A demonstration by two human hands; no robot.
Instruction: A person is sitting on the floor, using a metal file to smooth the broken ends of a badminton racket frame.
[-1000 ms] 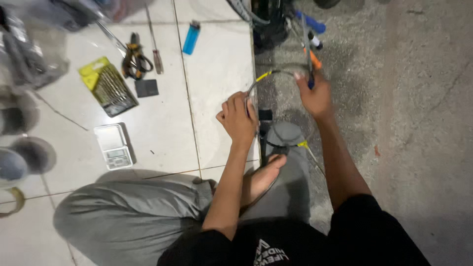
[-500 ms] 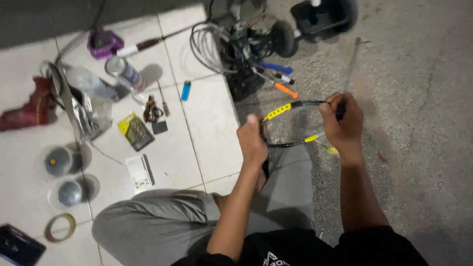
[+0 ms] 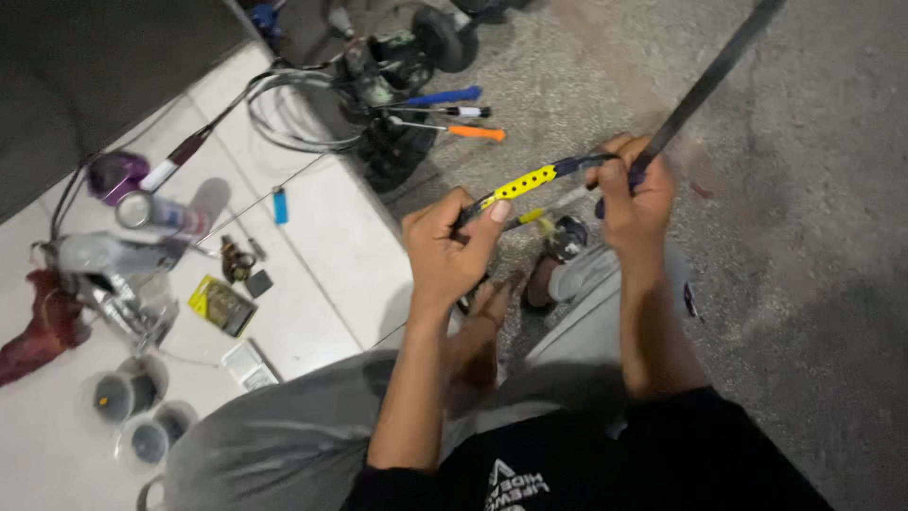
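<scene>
I hold a dark racket frame (image 3: 530,182) with yellow perforated strips between both hands, above my crossed legs. My left hand (image 3: 449,248) grips the frame's left rim, thumb on top near the yellow strip. My right hand (image 3: 636,197) is closed around the other side where the dark shaft (image 3: 709,80) rises toward the upper right. The frame is seen nearly edge-on, so its strings are not visible. My bare foot (image 3: 478,326) lies below the hands.
Screwdrivers with blue (image 3: 445,96) and orange (image 3: 476,132) handles lie by coiled cable (image 3: 284,109) and a dark wheeled device (image 3: 397,57). On the white tiles sit a blue lighter (image 3: 280,204), spray can (image 3: 156,213), yellow packet (image 3: 219,305), small jars (image 3: 118,396) and a red object (image 3: 38,326).
The racket frame has been lifted and tilted edge-on, with the shaft now pointing up and right. Both hands stayed on it. The camera view has swung toward the upper clutter.
</scene>
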